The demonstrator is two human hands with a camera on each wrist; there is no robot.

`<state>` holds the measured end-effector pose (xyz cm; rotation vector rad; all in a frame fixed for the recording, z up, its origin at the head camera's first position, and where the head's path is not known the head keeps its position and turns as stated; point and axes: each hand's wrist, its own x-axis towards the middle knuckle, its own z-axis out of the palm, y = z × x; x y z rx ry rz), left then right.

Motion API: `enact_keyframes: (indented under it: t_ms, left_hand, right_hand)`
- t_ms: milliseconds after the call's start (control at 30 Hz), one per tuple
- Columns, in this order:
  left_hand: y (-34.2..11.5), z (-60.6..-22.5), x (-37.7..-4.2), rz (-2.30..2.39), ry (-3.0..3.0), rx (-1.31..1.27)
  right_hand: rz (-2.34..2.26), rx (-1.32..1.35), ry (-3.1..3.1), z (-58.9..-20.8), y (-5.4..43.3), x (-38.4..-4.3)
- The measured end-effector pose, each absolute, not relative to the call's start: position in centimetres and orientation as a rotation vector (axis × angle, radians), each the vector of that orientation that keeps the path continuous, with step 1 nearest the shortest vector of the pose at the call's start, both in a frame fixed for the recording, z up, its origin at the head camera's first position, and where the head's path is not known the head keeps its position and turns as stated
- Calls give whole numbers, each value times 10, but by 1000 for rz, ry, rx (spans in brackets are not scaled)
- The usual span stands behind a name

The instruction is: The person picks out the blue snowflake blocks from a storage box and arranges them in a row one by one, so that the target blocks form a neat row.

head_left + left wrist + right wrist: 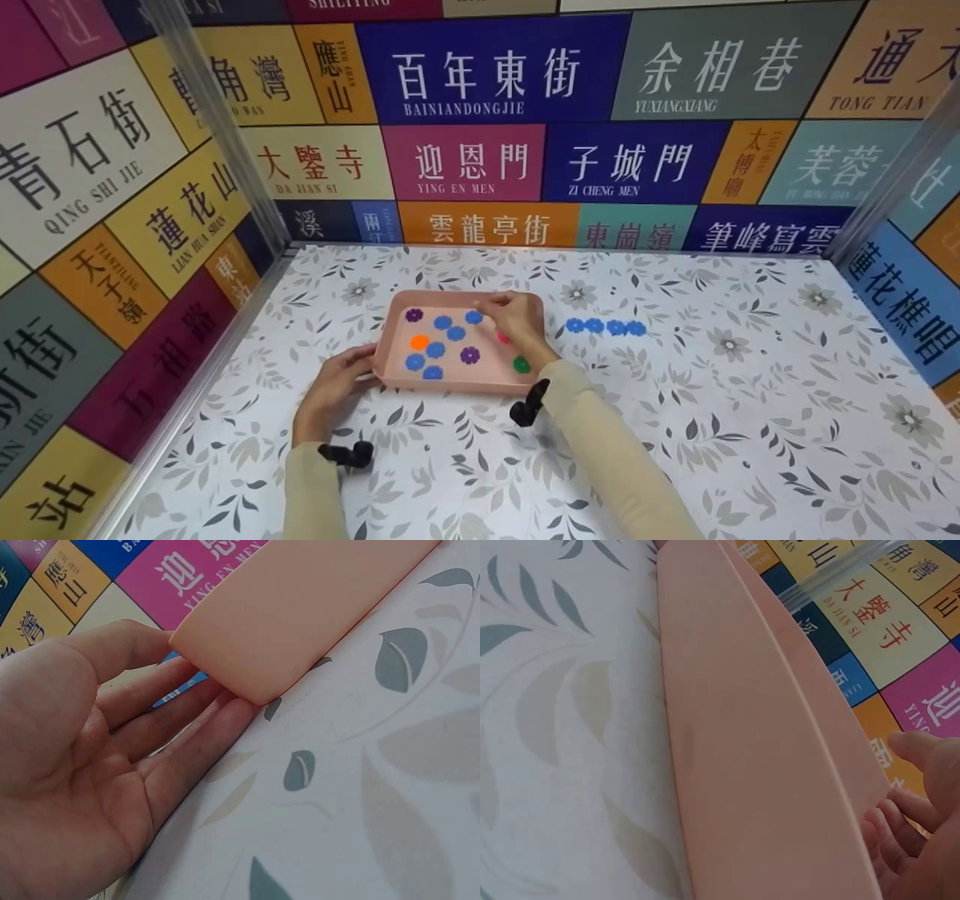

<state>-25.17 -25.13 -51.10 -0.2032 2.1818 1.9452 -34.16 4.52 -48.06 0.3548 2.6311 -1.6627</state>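
A shallow pink tray holds loose notched plastic discs: several blue ones, purple ones, an orange one, a green one and a partly hidden red one. My left hand grips the tray's near left corner. In the left wrist view the thumb meets the rim and the fingers lie along the outer wall. Over the tray's far right part, my right hand has its fingertips right by a blue disc. Its thumb and index finger stand apart, with nothing visible between them.
Right of the tray lies a row of several blue discs, joined edge to edge. A white leaf-patterned cloth covers the table. Panels with Chinese lettering enclose the back and both sides.
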Motion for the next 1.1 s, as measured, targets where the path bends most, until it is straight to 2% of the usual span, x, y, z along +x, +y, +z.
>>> enact_keyframes:
  t_ms: [200, 400, 867, 1100]
  left_hand:
    - [-251, -511, -253, 1958, 2144, -220]
    - [-251, -511, -253, 1937, 2163, -235]
    - [-251, -513, -256, 1913, 2198, -247]
    - [-252, -512, -257, 1881, 2189, -277]
  right_hand:
    - [-1732, 390, 2504, -486, 37, -348]
    - [-1617, 407, 2575, -486, 32, -349]
    - [-1439, 185, 2775, -497, 30, -345]
    - [-1352, 165, 2788, -497, 28, -349]
